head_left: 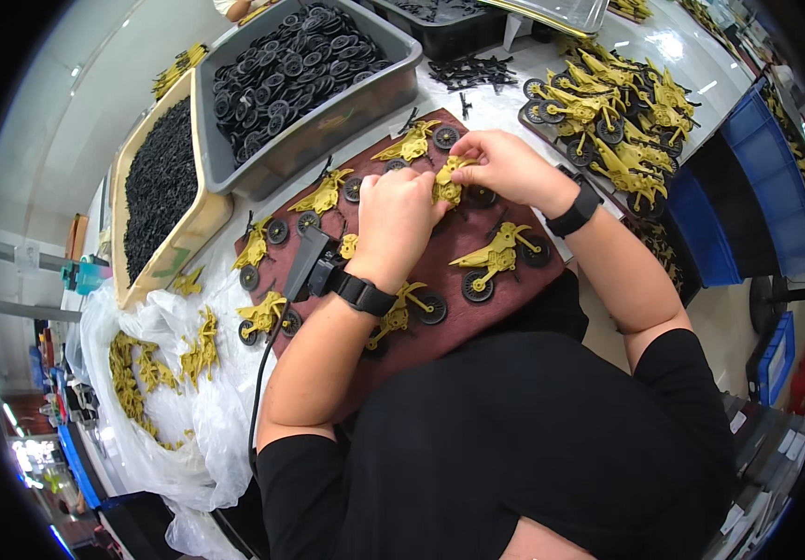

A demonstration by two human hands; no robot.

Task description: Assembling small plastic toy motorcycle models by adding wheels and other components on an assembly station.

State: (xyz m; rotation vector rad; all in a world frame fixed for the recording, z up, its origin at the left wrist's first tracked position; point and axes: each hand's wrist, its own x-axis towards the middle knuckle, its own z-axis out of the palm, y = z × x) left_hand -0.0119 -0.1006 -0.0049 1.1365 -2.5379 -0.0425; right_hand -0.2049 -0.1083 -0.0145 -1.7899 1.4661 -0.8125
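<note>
Both my hands are closed on one yellow toy motorcycle (448, 184) above a dark red board (412, 252). My left hand (395, 222) grips its left side, the fingers partly hidden behind the knuckles. From the right, my right hand (507, 170) pinches the upper end between thumb and fingers. Several more yellow toy motorcycles with black wheels lie around the board, such as one toy motorcycle (496, 254) right of my hands and another toy motorcycle (320, 194) to the left. Any small part between my fingertips is too small to make out.
A grey bin (328, 131) of black wheels and a cream bin (206, 210) of small black parts stand far left. Assembled toy motorcycles (608, 121) are piled far right. A plastic bag (220, 411) with yellow parts lies left. Loose black pieces (469, 71) lie beyond the board.
</note>
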